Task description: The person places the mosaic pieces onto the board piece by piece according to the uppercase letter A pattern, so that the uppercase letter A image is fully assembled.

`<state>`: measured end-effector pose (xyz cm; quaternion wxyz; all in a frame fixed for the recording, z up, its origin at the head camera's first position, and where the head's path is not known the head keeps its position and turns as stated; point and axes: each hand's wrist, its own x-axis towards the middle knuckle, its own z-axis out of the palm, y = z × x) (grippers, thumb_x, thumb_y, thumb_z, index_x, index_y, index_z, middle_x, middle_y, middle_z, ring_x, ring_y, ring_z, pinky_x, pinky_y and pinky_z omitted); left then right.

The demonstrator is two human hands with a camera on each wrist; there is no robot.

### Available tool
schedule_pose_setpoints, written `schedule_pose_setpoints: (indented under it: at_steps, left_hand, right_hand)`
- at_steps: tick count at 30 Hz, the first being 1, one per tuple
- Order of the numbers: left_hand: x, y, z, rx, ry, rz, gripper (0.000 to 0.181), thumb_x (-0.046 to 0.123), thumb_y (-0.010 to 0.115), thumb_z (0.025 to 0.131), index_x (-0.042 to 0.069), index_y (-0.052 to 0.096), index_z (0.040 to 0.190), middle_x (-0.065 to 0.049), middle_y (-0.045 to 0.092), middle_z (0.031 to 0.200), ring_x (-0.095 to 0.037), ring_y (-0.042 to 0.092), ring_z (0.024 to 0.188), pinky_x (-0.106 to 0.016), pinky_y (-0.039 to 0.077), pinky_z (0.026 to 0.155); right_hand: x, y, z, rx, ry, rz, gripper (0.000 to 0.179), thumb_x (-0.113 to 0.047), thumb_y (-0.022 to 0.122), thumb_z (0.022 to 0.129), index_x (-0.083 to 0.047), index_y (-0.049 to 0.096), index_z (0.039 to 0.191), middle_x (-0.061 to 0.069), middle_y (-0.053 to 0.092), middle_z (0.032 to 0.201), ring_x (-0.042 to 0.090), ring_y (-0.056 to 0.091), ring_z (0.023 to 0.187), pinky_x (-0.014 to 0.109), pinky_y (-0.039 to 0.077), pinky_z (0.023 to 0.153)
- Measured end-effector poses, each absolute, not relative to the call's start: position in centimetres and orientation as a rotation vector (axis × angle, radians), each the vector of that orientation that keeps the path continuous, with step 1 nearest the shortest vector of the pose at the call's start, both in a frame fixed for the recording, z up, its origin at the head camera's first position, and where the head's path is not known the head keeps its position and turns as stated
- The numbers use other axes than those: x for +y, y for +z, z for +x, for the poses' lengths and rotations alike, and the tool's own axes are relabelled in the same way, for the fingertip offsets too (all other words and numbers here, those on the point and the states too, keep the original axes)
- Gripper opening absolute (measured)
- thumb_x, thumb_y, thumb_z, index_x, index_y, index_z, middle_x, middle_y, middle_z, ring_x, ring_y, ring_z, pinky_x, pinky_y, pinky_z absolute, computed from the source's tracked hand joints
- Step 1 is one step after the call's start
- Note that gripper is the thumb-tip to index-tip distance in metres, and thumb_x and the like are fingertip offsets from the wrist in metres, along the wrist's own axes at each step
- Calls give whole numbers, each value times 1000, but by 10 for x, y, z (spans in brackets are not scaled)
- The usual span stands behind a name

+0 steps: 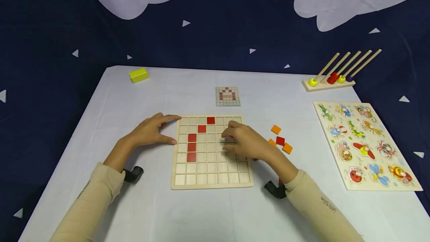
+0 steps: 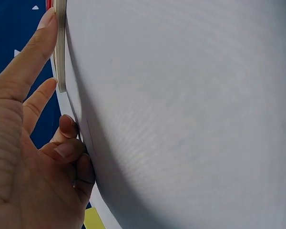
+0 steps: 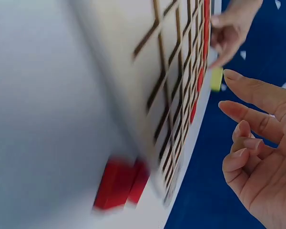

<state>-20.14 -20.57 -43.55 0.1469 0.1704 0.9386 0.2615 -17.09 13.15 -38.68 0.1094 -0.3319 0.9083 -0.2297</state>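
A wooden grid board lies on the table with several red square tiles in its cells, three stacked in one column and two stepping up to the right. My left hand steadies the board's left side, index fingertip at the top corner and thumb against the edge; its other fingers curl inward in the left wrist view. Over the board's right half hovers my right hand. In the right wrist view, a gap separates its thumb and index finger, and nothing shows between them.
Beyond the board lies a small pattern card. Loose orange tiles and red tiles lie right of the board, partly behind my right arm. A yellow block, a peg stacker and an insect picture board sit farther out.
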Motion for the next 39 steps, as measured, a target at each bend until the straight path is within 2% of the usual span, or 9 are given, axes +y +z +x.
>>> schedule_pose_setpoints:
  at_steps: [5, 14, 24, 39]
  left_hand:
    - [-207, -434, -201, 2707, 750, 485, 90, 52, 87, 69, 28, 49, 147, -5, 47, 93, -19, 42, 81, -35, 35, 70]
    - [-207, -434, -200, 2705, 755, 491, 89, 50, 87, 69, 28, 49, 146, -5, 48, 93, -19, 42, 80, -34, 35, 69]
    - [-206, -433, -200, 2698, 759, 481, 89, 49, 87, 70, 27, 49, 147, -5, 47, 93, -19, 42, 81, -35, 35, 70]
    - [-206, -434, -201, 2698, 768, 483, 89, 49, 87, 70, 26, 49, 146, -5, 47, 92, -20, 43, 82, -35, 35, 71]
  right_hand:
    - [162, -385, -175, 2703, -695, -910, 30, -17, 80, 84, -1, 73, 108, 7, 58, 91, 21, 54, 78, 29, 45, 70]
    - [197, -396, -175, 2699, -690, -797, 24, -11, 79, 84, -1, 74, 105, 6, 58, 89, 19, 53, 77, 27, 44, 67]
    - [208, -408, -172, 2705, -642, -815, 21, -8, 79, 81, -1, 75, 101, 2, 57, 85, 14, 49, 73, 23, 43, 64]
    - [215, -409, -175, 2733, -587, -891, 22, -14, 81, 79, -3, 75, 96, -1, 52, 82, 10, 46, 72, 23, 42, 64]
